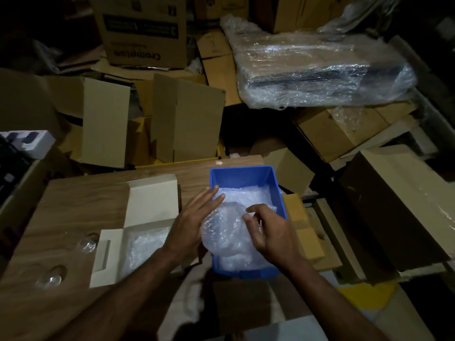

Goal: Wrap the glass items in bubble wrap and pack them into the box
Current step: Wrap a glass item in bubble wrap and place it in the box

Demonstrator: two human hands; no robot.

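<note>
A bubble-wrapped bundle (pixel 227 232) is held over the blue bin (pixel 242 173) between the flat-fingered left hand (pixel 194 219) and pinching right hand (pixel 269 232); one wrapped piece seems already boxed (pixel 145 239), while two glass items (pixel 87 242) wait bare on the worktop (pixel 81 200).

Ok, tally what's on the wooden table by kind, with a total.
Bare glass items: 2
White cardboard box, open: 1
Blue plastic bin: 1
Bubble-wrapped bundle, between left hand and right hand: 1
Total: 5
</note>
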